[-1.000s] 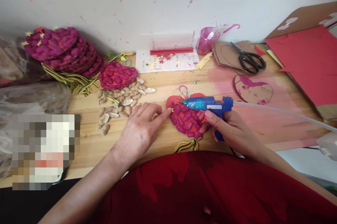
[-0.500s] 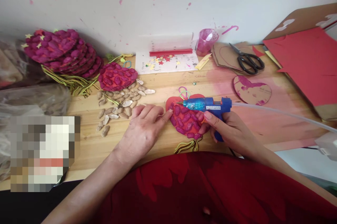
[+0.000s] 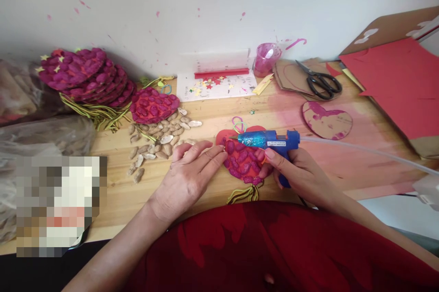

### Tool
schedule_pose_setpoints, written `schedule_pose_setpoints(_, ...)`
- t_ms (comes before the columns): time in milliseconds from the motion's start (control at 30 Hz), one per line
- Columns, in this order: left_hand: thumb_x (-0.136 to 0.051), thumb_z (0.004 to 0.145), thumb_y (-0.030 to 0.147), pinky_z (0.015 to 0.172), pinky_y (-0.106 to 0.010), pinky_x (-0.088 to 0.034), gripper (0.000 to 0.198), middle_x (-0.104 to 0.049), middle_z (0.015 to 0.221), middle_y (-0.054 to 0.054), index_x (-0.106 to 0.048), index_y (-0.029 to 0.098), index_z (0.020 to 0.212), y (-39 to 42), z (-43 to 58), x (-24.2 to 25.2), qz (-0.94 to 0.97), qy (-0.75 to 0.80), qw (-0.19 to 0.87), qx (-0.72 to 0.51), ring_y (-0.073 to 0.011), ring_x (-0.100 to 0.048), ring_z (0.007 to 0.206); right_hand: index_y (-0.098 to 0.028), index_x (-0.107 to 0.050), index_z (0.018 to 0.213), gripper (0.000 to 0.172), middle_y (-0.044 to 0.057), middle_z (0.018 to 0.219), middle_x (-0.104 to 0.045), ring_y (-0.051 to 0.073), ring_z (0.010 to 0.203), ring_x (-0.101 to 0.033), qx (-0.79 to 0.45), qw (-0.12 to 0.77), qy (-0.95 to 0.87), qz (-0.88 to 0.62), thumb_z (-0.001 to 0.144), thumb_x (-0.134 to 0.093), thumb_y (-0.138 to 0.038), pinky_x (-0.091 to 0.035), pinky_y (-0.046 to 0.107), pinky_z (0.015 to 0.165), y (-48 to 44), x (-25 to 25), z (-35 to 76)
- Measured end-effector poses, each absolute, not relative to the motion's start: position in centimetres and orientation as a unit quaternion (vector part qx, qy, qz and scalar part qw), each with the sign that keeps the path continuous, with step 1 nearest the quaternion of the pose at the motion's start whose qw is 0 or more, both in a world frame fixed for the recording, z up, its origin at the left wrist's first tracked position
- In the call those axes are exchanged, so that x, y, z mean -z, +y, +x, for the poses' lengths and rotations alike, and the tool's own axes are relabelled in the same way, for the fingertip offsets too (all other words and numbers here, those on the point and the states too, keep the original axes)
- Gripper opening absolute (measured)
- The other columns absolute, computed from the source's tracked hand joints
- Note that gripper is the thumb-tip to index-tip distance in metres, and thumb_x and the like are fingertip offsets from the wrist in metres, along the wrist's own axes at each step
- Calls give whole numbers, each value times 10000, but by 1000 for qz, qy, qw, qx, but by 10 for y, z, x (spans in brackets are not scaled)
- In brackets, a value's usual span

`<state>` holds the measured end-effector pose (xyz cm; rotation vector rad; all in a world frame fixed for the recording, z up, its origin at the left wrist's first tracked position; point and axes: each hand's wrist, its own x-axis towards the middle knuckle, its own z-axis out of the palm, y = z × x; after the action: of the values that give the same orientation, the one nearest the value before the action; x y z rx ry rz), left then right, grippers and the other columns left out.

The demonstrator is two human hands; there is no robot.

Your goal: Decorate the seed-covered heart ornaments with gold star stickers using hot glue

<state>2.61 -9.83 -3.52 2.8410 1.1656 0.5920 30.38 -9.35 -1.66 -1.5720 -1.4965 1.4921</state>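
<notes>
My right hand (image 3: 291, 164) is closed round the handle of a blue glue gun (image 3: 265, 140), its nozzle pointing left over the top left of a red heart (image 3: 245, 161). Purple-painted peanut shells cover the heart's lower part, while a red strip along its top is bare. A loop of cord (image 3: 239, 123) sticks up from the top and a yellow-green tassel (image 3: 244, 192) hangs at the bottom. At the heart's left edge, the thumb and index finger of my left hand (image 3: 192, 168) come together in a pinch. What lies between those fingertips is hidden.
Loose peanut shells (image 3: 166, 138) lie left of centre, beside a finished heart (image 3: 154, 105) and a stack of hearts (image 3: 85, 74). Behind are paper stars (image 3: 212, 83) and a pink cup (image 3: 267, 57). To the right are scissors (image 3: 322, 82), a cardboard heart (image 3: 327, 120) and red paper (image 3: 394, 86).
The fingers of my left hand have straightened a little at the heart's left edge. The glue gun stays nearly still over the heart. The whole view has shifted slightly.
</notes>
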Motion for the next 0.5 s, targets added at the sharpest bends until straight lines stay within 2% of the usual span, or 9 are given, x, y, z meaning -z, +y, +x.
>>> schedule_pose_setpoints(167,-497,991,68,1028,-444,-379,352,-686,1355,-53,-586,191,1309,-98,28,37,908,375,-17,-186,-268,-566,1262,-200,-703,690,535,45,644,-684,139,494,-533,-543,255,-556,-575,949,-560,-646,-409,270,451,-93,15,304)
schedule_pose_setpoints(500,-482,981,57,1038,-439,-354,356,-694,1350,-82,-633,154,1289,-101,31,36,912,366,-27,-181,-265,-560,1272,-190,-698,663,586,13,534,-570,148,482,-506,-536,247,-561,-581,942,-536,-679,-373,271,456,-94,15,303)
